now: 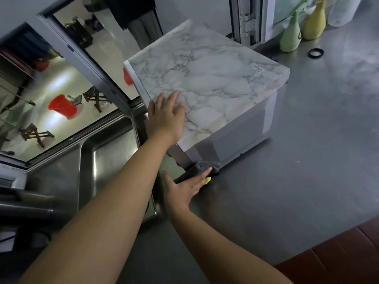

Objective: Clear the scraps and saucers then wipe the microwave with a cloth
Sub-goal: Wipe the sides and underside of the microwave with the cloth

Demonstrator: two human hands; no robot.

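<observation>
The microwave [207,85] sits on the grey steel counter [297,160], its top covered in a white marble pattern, turned at an angle so one bottom corner points toward the person. Its left edge runs close along the window frame [86,64] and the rim of the sink [106,148], which lies just to the left of it.

The left hand [166,117] rests flat on the near left part of the microwave's top, fingers straight and slightly spread, holding nothing. Its palm lies near the top's left edge.

The right hand [184,189] lies low on the counter, fingers straight and together, pressing on a dark grey cloth [203,168]. The cloth is bunched against the base of the microwave at its near corner, touching the bottom edge. A small yellow bit [208,179] shows just under the fingertips; what it is cannot be told.

To the right of the microwave the counter stretches wide and bare up to its front edge, where red-brown floor tiles [338,259] show below. Behind the microwave, well apart from both hands, stand a pale green bottle [290,35] and a yellow bottle [314,23] side by side near the window, with a black ring [315,52] lying on the counter just in front of them.

Through the window on the left, a red bucket [61,106] and wooden stools [35,134] stand on a floor below.
</observation>
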